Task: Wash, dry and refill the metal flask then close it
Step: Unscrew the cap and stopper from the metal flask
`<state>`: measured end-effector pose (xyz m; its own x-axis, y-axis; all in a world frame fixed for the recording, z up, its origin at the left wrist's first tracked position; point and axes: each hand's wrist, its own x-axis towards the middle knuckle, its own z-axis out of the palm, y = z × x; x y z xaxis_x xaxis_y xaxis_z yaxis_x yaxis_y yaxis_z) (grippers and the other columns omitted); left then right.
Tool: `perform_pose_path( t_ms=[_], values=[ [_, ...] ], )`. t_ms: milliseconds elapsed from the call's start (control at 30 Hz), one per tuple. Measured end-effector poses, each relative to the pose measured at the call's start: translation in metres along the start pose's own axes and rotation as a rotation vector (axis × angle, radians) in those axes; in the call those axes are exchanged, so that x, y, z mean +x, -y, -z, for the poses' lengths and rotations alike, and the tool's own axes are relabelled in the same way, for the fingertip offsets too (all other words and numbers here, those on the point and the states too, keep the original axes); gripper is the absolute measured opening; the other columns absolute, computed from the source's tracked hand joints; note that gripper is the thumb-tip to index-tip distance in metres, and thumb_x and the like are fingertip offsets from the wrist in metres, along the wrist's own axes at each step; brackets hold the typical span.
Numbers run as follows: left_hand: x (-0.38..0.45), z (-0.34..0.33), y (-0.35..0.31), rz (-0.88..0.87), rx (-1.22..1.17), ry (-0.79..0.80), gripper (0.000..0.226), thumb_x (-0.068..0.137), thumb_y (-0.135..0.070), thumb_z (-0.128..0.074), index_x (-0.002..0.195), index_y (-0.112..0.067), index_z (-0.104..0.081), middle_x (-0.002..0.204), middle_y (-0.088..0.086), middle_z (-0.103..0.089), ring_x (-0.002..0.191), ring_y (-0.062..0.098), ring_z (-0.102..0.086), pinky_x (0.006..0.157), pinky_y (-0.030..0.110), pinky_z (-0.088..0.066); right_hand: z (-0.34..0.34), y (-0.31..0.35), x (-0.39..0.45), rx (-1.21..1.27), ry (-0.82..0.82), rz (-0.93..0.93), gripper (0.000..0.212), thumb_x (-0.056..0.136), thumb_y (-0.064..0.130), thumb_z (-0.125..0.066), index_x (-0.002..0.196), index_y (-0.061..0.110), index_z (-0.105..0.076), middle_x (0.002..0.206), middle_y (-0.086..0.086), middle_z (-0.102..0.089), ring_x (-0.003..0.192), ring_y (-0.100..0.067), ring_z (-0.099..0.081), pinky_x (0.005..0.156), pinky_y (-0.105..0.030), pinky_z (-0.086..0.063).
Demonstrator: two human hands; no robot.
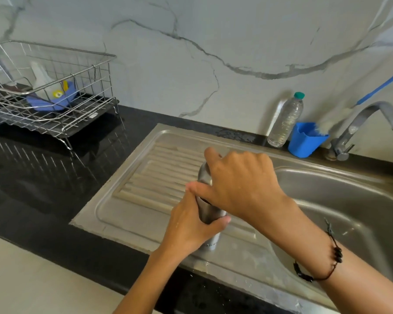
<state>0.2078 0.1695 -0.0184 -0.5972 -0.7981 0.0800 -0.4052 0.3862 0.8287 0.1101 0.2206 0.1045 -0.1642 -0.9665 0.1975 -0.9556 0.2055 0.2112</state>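
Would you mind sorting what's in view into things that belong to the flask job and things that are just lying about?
Belongs to the job:
metal flask, gripped by the left hand
right hand over its top
tap
sink basin

Lying about:
wire dish rack
plastic water bottle
blue cup

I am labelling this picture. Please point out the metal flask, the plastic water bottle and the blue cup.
metal flask (210,211): head view, bare body between hands.
plastic water bottle (285,122): head view, clear body.
blue cup (304,143): head view, front wall.
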Motion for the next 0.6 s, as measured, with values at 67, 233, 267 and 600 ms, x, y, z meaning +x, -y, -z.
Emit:
perform_pose_path(
  t_ms=[67,233,267,600],
  values=[
    [0.004,0.003,0.002,-0.007,0.035,0.018,0.066,0.062,-0.058,-0.071,0.11,-0.02,-0.048,0.086,-0.014,-0.059,0.081,0.002,-0.059,0.064,0.016,-0.048,-0.007,-0.003,0.001,0.064,-0.047,-0.011,0.05,0.085,0.07,-0.031,0.094,0.02,-0.037,0.057,0.004,-0.03,0.044,-0.012,-0.024,0.043,-0.024,-0.019],
    [0.008,0.007,0.003,-0.039,0.091,0.028,0.07,0.06,-0.061,-0.071,0.112,-0.02,-0.051,0.084,-0.014,-0.062,0.08,0.002,-0.062,0.066,0.021,-0.052,-0.025,-0.006,0.007,0.22,-0.24,0.028,0.046,0.073,0.066,-0.039,0.068,0.02,-0.034,0.046,0.007,-0.029,0.033,-0.012,-0.016,0.043,-0.013,-0.011],
    [0.008,0.007,0.003,-0.045,0.097,0.021,0.069,0.061,-0.059,-0.073,0.113,-0.02,-0.051,0.083,-0.015,-0.06,0.079,0.002,-0.061,0.065,0.019,-0.05,-0.029,-0.008,0.008,0.248,-0.269,0.053,0.046,0.073,0.065,-0.04,0.067,0.021,-0.033,0.046,0.007,-0.031,0.032,-0.013,-0.02,0.043,-0.013,-0.013],
    [0.014,0.01,-0.002,-0.136,0.095,0.008,0.066,0.06,-0.04,-0.086,0.107,-0.015,-0.047,0.076,-0.021,-0.05,0.073,0.003,-0.055,0.065,0.018,-0.045,-0.038,-0.03,0.017,0.414,-0.293,0.331,0.052,0.075,0.064,-0.039,0.073,0.014,-0.054,0.053,0.006,-0.045,0.039,-0.019,-0.038,0.037,-0.025,-0.028]
  ],
)
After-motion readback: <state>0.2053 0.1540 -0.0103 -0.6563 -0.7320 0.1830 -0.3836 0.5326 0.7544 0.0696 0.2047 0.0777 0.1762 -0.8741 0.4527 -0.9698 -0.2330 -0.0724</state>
